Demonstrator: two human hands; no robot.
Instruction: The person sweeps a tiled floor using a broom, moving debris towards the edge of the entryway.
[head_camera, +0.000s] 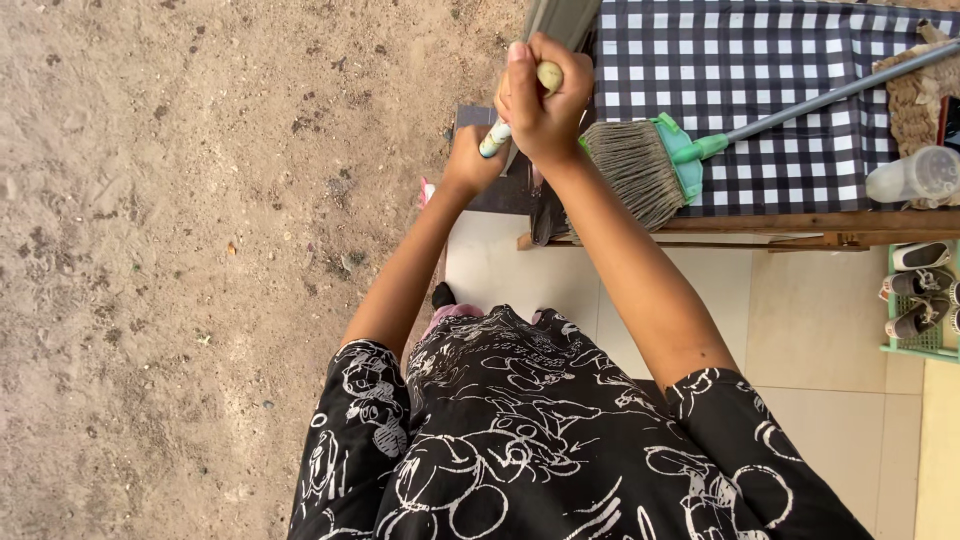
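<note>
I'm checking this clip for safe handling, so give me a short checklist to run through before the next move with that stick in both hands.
1. Right hand closed round the top of the stick: ok.
2. Left hand closed round the stick lower down: ok.
3. Lower end of the stick in sight: not ok, hidden behind the hands and the dark object below.
4. Broom lying apart from the hands on the checked cloth: ok, though its bristles are close to the right wrist.
5. Footing on the tiled floor: cannot tell, only a little of one foot shows.

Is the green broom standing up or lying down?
Lying down. The green broom rests flat on the checked cloth, bristles hanging over the edge.
</note>
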